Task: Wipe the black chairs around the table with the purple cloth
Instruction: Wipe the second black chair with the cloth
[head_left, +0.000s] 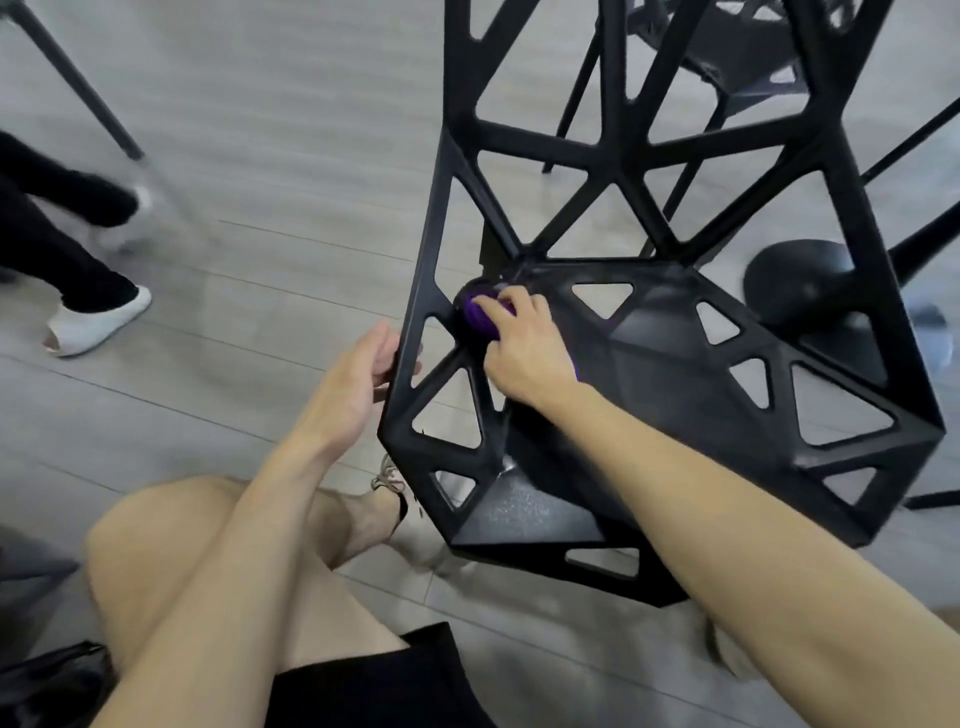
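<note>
Purple cloth (480, 316), wadded, on black triangle-cutout chair (675, 332)

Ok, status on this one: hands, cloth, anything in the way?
Right hand pressing purple cloth on black chair seat. Left hand gripping seat edge. Nothing blocking.

I see the chair (654, 364), black with triangular cutouts, filling the right of the frame. The cloth (479, 318), purple and seemingly bunched, sits at the seat's left-centre edge.

Cloth (480, 318) under right hand (524, 345) on chair seat (649, 353) — left hand (358, 379) at its left edge
</note>
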